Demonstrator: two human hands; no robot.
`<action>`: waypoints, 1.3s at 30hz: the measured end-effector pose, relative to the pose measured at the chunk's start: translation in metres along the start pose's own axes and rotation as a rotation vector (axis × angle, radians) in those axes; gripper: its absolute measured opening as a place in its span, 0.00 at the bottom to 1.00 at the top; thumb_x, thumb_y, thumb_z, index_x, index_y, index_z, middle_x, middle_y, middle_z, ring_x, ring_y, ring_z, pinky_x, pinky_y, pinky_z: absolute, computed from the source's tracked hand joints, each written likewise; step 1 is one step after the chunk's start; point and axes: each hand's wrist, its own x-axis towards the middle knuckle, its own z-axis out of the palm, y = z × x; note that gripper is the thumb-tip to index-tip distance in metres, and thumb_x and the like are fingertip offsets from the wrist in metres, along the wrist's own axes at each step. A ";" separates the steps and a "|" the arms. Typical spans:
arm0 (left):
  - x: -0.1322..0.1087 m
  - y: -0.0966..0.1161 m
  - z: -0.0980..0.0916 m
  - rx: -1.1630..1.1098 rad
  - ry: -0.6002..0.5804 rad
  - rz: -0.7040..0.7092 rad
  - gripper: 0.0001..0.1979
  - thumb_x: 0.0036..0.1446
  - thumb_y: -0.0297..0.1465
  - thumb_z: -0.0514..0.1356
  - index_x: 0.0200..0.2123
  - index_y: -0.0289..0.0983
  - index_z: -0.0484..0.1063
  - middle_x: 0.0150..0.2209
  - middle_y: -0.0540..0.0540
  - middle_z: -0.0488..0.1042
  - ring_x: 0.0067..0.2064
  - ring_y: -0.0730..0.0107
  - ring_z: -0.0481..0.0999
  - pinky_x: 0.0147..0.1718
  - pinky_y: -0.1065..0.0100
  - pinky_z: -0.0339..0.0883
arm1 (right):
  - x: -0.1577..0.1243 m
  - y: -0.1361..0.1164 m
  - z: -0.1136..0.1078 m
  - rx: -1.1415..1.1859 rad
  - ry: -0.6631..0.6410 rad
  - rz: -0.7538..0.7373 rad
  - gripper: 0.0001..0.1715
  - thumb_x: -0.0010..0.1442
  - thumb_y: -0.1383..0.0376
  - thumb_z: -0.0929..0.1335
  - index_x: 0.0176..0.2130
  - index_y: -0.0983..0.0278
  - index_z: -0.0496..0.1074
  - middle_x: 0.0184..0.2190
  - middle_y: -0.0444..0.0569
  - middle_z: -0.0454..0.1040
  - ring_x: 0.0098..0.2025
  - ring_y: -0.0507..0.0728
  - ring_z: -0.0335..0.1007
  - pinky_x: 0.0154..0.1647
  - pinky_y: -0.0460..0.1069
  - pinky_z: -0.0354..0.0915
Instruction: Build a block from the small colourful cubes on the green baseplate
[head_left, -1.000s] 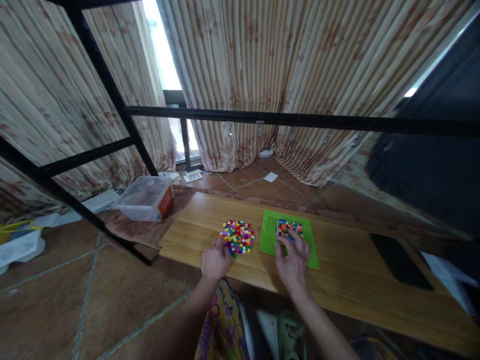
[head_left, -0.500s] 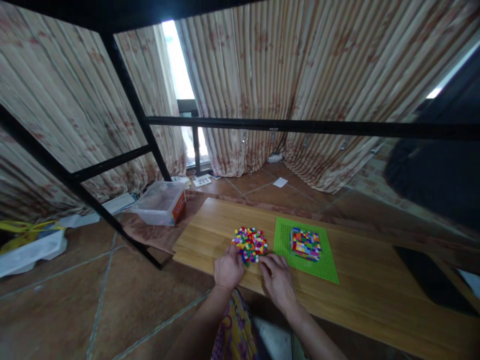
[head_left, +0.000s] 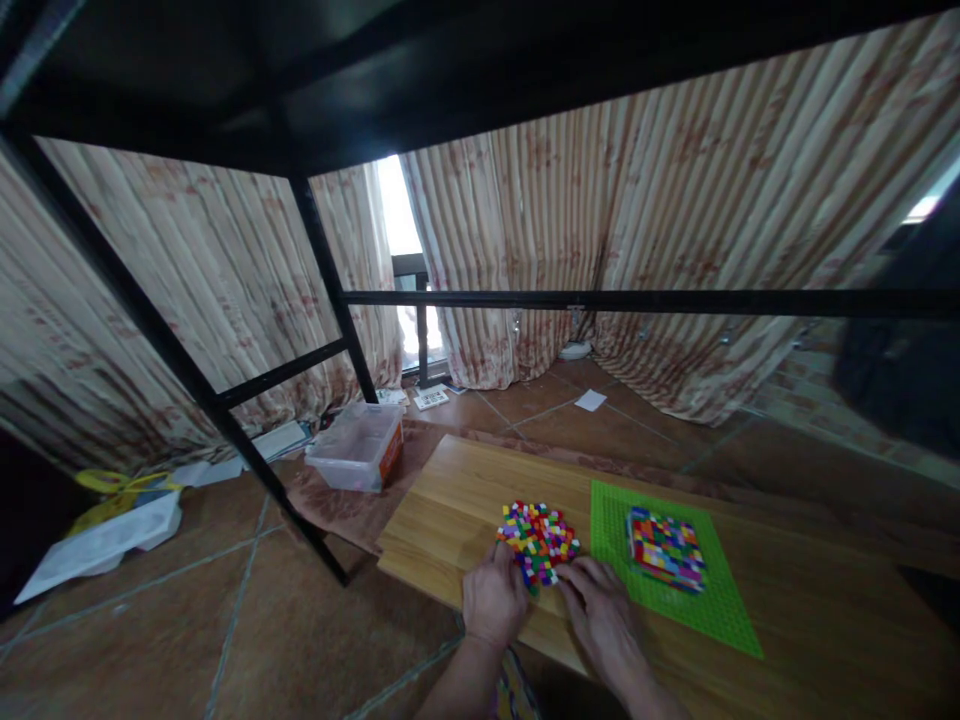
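A loose heap of small coloured toy bricks [head_left: 536, 540] lies on the wooden board. At its near left edge is my left hand [head_left: 495, 598], fingers curled down against the bricks. My right hand [head_left: 606, 612] rests at the near right edge of the heap, thumb and fingertips drawn together. Whatever either hand pinches is too small or too hidden to make out. To the right, a green studded baseplate [head_left: 727, 600] carries a low rectangular block built of many-coloured bricks [head_left: 666, 550]; neither hand touches it.
The wooden board [head_left: 450, 480] runs from left to right. Behind its left end stands a clear plastic box [head_left: 356, 455] with an orange label. Black metal frame bars [head_left: 645, 302] cross in front of striped curtains [head_left: 675, 200]. A white tray [head_left: 112, 540] is on the tiled floor at far left.
The camera view has tilted up and turned slightly left, so everything sits lower and further right. Both hands stay at the heap's near edge; the built block looks the same.
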 end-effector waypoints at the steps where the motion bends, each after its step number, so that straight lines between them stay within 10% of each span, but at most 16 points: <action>1: 0.000 0.000 0.000 0.001 -0.005 0.000 0.11 0.61 0.30 0.47 0.40 0.39 0.68 0.39 0.47 0.76 0.39 0.68 0.76 0.35 0.70 0.60 | 0.000 0.000 0.000 -0.006 -0.004 -0.002 0.12 0.62 0.66 0.63 0.39 0.58 0.75 0.38 0.48 0.74 0.41 0.58 0.70 0.42 0.53 0.64; 39: 0.008 -0.007 0.003 0.082 0.052 -0.015 0.12 0.63 0.28 0.47 0.40 0.39 0.70 0.34 0.46 0.78 0.34 0.67 0.77 0.28 0.69 0.54 | 0.003 -0.006 -0.004 0.454 0.209 0.268 0.15 0.65 0.65 0.58 0.42 0.60 0.73 0.37 0.49 0.76 0.40 0.54 0.73 0.42 0.47 0.68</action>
